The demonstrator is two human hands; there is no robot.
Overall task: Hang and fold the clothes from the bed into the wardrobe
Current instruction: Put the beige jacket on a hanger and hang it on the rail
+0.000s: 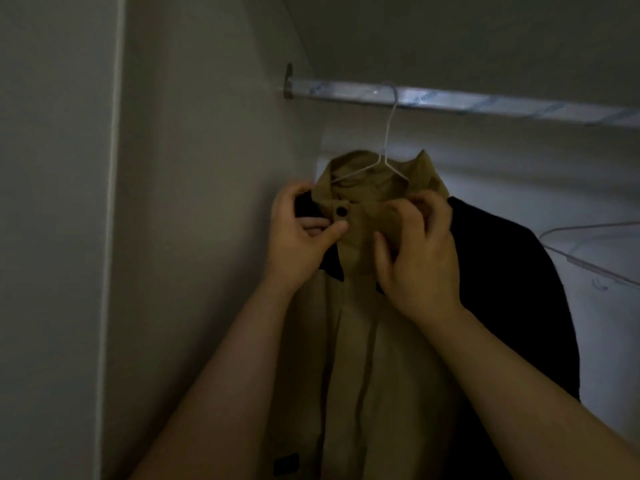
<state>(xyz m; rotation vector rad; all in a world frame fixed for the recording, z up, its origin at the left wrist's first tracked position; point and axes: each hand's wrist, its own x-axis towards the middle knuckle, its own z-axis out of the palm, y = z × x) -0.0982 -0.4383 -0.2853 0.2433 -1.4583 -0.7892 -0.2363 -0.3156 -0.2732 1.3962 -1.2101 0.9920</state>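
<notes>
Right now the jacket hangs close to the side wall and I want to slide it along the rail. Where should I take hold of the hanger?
Pinch the hanger by its bare wire neck, just under the hook on the rail, coming from the front. The jacket covers most of the rest, and the neck stands upright and clear.

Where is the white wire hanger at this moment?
In the head view, the white wire hanger hangs at upper centre from the wardrobe rail, near the rail's left end. Its shoulders sit inside the collar of the tan jacket.
</notes>
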